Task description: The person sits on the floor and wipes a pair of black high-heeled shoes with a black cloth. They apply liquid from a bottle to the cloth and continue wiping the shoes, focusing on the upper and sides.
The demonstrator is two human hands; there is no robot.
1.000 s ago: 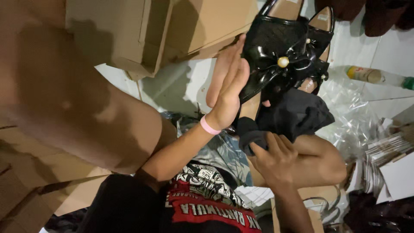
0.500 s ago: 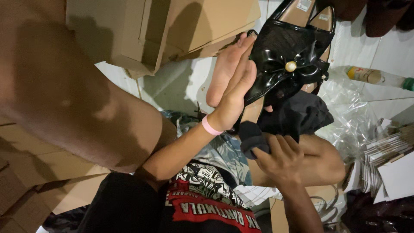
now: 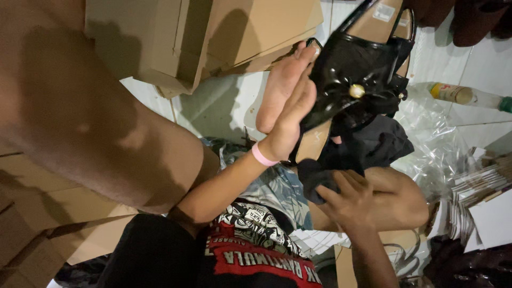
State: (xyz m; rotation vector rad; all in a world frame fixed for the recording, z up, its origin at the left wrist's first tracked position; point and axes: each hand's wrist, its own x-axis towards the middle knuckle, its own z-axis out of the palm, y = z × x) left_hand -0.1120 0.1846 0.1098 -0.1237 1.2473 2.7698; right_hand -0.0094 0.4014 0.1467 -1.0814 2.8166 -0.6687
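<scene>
Since the earlier frames we see the shoe [image 3: 354,88] has swung a little further up and right, and the left hand [image 3: 290,106] has slid higher along its side. That hand now lies flat and open against the shoe's left edge, fingers straight, pressing rather than gripping, with the shoe just to its right. Lower down, the right hand [image 3: 349,200] is closed loosely on a dark cloth [image 3: 352,154] beneath the shoe, though how firmly it holds we cannot quite tell.
</scene>
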